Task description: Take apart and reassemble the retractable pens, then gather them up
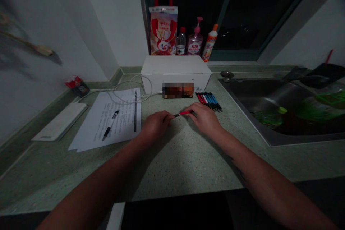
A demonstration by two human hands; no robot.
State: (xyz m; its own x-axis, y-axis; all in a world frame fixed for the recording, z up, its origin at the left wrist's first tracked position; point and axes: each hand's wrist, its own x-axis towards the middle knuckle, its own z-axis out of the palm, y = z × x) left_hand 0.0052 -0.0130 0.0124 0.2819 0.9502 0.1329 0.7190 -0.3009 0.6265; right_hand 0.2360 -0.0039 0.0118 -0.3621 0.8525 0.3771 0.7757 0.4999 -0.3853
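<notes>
Between my two hands is a red pen (184, 113) with a black grip, lying roughly level above the counter. My left hand (156, 124) pinches its black end, while my right hand (206, 118) holds the red barrel. Just beyond my right hand lies a row of several pens (208, 100) in red, white, blue and black. A phone (178, 90) with a cable leans against a white box (175, 66). Left of my left hand, a black and clear pen (110, 125) rests on printed sheets (121, 104).
A metal sink (242, 115) with green items in it is at the right. A white power bank or slab (60, 122) and a red packet (77, 85) lie at the left. Behind the box stand a bag (163, 32) and bottles (194, 41). The speckled counter (172, 169) ends near my forearms.
</notes>
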